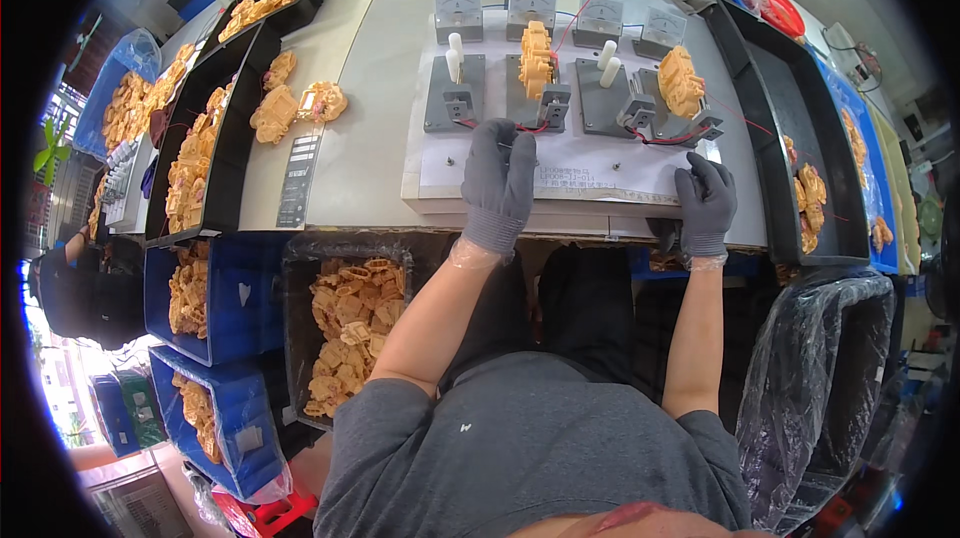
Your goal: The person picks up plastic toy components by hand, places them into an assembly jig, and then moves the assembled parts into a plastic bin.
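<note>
My left hand (498, 181), in a grey glove, reaches over the front of a white test board (600, 184). Its fingers are apart, the tips close to red wires in front of the second grey fixture (556, 108); nothing shows in them. An orange plastic casing (536, 60) stands upright on that fixture. My right hand (706, 200), also gloved, is at the board's right front edge, fingers loosely bent, apart and holding nothing visible. Behind it, another orange casing (681, 82) stands on the rightmost fixture. The other two fixtures carry bare white posts (609, 68).
Several analog meters (458, 16) line the board's back. Loose casings (298, 108) lie on the table at left, beside a black tray (160, 188) of more. Another black tray (790, 98) bounds the right. Below stand blue bins (225, 313) and a plastic-lined bin (810, 368).
</note>
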